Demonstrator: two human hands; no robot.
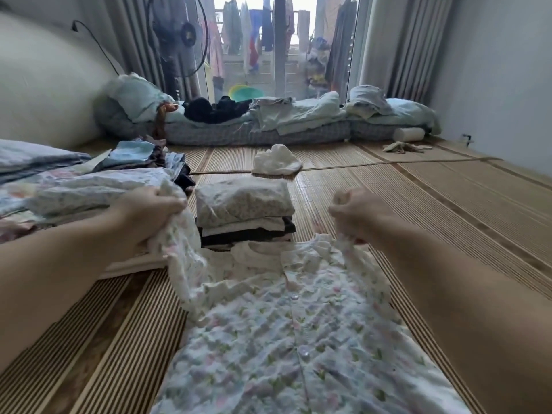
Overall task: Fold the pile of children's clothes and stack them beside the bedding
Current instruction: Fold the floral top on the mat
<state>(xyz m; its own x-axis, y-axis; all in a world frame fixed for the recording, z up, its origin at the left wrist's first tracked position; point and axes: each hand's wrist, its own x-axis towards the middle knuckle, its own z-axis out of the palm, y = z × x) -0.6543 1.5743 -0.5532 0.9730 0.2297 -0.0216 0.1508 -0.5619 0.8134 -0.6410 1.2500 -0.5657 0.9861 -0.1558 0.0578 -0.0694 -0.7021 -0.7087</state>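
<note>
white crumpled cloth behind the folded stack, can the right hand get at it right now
Probably, once freed: the right hand grips the floral shirt, but bare mat lies between it and the white cloth, though it may need a lean forward.

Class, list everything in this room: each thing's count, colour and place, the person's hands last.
shirt: one, white floral, spread nearest the person.
stack: one, floral over dark layers, beyond the shirt.
cloth: one, white, crumpled beyond the stack.
bedding: one pile, pale floral, left.
mattress: one, grey checked, under the window.
fan: one, black, far left.
mats: several, tan, floor.
left hand: one, grips the shirt.
right hand: one, grips the shirt.
</note>
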